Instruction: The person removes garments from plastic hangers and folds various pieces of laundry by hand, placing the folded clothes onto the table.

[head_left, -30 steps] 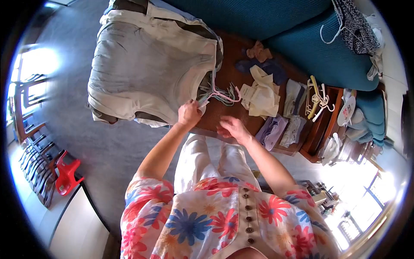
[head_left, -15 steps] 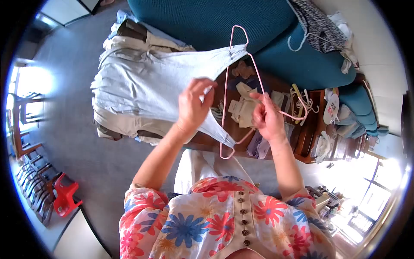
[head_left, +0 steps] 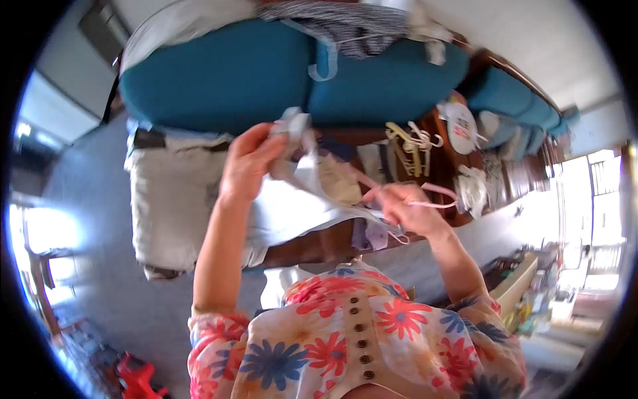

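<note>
My left hand (head_left: 249, 163) is closed on a bunched strap end of a pale tank top (head_left: 289, 213), raised above the wooden seat. The top's body hangs between my hands, partly smeared by motion. My right hand (head_left: 405, 207) is wrapped round a pink hanger (head_left: 454, 197), whose hook points off to the right. The other strap of the top lies by the hanger's end, just below my right hand; whether it still loops over the hanger I cannot tell.
A pile of pale folded clothes (head_left: 169, 206) lies on the left. Teal cushions (head_left: 219, 73) line the back, with a speckled knit garment (head_left: 355, 30) over them. Several yellow and white hangers (head_left: 417, 146) and a round fan (head_left: 460, 126) are on the right.
My left hand has gone from over the top's front to gripping its strap, up and to the left. The top and hanger have tilted, and the view has swung round.
</note>
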The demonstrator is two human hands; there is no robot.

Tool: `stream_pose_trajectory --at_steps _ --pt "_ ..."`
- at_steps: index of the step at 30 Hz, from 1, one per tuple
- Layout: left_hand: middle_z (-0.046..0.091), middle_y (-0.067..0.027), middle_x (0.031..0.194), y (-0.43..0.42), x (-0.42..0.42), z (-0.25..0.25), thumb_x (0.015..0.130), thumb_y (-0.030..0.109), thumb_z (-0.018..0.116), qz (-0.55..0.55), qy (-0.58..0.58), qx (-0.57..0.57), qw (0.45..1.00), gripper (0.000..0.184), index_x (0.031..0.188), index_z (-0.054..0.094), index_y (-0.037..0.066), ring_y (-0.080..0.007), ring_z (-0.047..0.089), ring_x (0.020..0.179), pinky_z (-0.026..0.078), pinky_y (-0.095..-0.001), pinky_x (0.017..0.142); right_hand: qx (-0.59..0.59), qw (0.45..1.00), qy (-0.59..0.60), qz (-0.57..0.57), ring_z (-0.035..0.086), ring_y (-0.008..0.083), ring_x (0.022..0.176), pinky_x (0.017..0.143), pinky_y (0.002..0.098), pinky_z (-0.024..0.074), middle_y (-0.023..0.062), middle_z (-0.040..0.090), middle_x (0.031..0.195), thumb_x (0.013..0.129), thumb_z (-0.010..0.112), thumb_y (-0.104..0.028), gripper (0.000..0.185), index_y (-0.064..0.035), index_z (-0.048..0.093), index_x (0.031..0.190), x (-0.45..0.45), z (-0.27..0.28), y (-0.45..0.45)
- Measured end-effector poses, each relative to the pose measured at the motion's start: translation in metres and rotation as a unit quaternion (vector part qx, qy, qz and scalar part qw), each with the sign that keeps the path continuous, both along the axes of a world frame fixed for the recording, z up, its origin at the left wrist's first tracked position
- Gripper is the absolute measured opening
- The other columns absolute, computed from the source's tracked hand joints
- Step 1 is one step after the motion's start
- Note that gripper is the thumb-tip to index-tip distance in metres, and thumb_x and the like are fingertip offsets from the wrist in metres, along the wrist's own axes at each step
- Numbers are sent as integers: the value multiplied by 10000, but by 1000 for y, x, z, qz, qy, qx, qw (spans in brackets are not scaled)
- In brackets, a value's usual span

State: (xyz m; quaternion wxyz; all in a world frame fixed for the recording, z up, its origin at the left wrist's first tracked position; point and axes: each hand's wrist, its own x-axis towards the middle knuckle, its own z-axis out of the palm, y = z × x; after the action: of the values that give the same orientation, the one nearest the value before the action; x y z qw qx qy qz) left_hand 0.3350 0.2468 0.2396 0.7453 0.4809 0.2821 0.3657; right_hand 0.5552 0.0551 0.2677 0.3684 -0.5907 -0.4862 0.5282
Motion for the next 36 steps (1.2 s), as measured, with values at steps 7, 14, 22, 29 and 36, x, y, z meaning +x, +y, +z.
stream_pose_trajectory --at_steps 7,14,22,29,36 --pt "405 28 617 -47 48 -17 934 214 388 36 -140 -198 969 172 905 510 96 -85 342 511 305 -245 476 225 950 148 -157 389 55 431 412 189 310 26 503 558 926 432 -314 334 -22 593 937 97 17 -102" --pt "447 0 567 -139 90 11 893 136 464 55 -65 -87 993 138 1014 506 85 -96 406 431 348 -243 380 179 722 301 -596 433 109 491 434 235 320 21 472 601 889 437 -452 437 -63 538 1061 252 -21 -226" --pt "609 -98 974 -213 144 54 820 49 535 35 -30 -14 999 343 1159 492 10 -153 605 674 486 -240 498 114 686 308 -649 374 97 397 343 242 266 15 465 548 892 436 -438 408 -51 554 940 355 -53 -304" --pt "594 -113 982 -218 148 101 807 51 540 21 49 271 961 477 1260 395 24 -165 603 786 518 -255 606 23 766 -218 -604 589 172 729 550 259 485 102 587 923 820 594 -322 428 21 490 1055 507 52 -286" --pt "582 -169 1006 -237 200 150 819 -9 493 -106 -144 64 982 474 1268 340 -28 -229 597 905 507 -317 759 151 984 -96 21 498 193 1065 920 313 387 91 447 1268 770 644 -371 697 -63 328 1310 227 2 -205"
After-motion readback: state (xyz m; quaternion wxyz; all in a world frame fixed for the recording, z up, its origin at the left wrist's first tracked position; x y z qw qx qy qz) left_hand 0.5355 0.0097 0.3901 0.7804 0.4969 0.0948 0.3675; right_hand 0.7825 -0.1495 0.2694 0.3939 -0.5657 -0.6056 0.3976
